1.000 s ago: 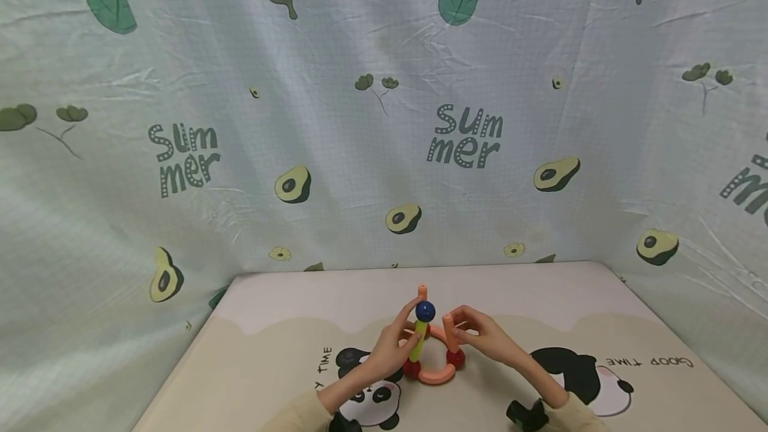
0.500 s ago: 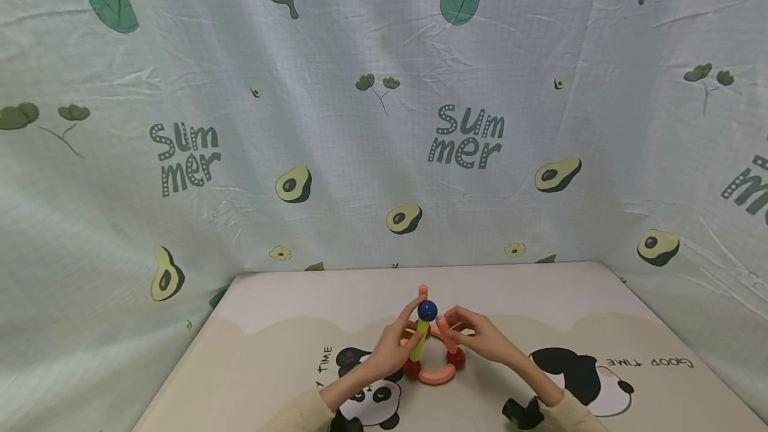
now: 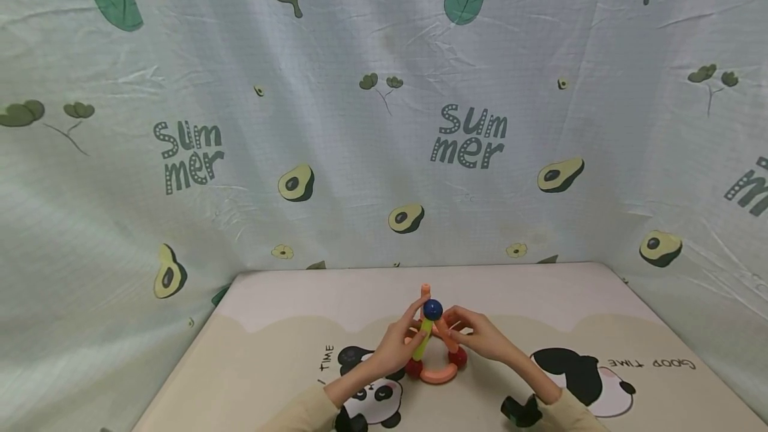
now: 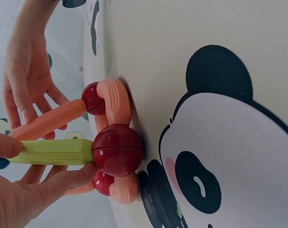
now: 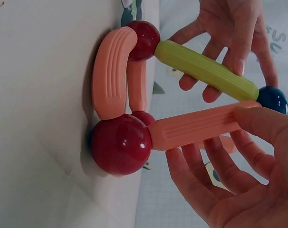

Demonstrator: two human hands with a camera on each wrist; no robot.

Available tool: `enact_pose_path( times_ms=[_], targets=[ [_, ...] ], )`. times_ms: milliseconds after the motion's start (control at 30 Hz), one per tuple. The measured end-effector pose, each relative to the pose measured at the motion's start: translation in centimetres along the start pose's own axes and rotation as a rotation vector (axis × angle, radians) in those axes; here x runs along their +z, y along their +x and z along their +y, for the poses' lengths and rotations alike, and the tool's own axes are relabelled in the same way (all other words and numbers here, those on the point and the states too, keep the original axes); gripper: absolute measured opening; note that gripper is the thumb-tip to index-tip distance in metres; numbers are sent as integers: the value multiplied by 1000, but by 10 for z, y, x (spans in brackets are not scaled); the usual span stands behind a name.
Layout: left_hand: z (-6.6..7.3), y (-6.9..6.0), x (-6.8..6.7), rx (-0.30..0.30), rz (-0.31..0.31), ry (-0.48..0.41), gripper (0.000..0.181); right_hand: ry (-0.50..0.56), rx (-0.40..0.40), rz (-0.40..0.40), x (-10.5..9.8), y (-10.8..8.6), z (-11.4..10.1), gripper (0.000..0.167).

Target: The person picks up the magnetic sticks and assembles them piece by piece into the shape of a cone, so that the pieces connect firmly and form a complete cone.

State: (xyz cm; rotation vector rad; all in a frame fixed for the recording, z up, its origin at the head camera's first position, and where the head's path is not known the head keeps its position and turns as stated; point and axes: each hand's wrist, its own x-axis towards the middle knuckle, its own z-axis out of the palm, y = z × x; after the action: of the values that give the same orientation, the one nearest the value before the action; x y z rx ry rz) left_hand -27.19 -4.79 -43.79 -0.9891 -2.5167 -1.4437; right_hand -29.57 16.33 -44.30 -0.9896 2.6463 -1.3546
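Note:
A magnetic rod-and-ball build stands on the table, its base a ring of curved orange rods joined by red balls. My left hand pinches a straight yellow-green rod that rises from one red ball, with a blue ball at its upper end. Between thumb and fingers, my right hand holds a straight orange rod rising from another red ball. This rod leans inward, its tip at the blue ball. Behind, another orange rod stands up, its lower part mostly hidden.
Panda prints mark the pale table mat. By the right sleeve sits a small black object. A curtain with avocado and leaf prints hangs behind the table.
The orange rod in my right hand has tilted left until its top meets the blue ball. The yellow-green rod and blue ball have shifted slightly right.

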Motion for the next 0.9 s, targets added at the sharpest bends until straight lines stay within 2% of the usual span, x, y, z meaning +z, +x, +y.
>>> enact_pose_path(
  times_ms=[200, 533, 700, 800, 900],
  targets=[
    [1, 1, 0, -2, -3, 5, 55, -26, 46, -2, 0, 0, -7, 20],
    [-1, 1, 1, -13, 1, -5, 57, 10, 10, -14, 0, 2, 4, 21],
    [-2, 0, 1, -3, 5, -13, 57, 10, 29, -12, 0, 2, 6, 21],
    [1, -1, 0, -1, 19, -13, 56, 13, 39, -13, 0, 2, 5, 21],
    [11, -4, -4, -23, 27, -42, 54, 18, 29, -13, 0, 1, 5, 23]
  ],
)
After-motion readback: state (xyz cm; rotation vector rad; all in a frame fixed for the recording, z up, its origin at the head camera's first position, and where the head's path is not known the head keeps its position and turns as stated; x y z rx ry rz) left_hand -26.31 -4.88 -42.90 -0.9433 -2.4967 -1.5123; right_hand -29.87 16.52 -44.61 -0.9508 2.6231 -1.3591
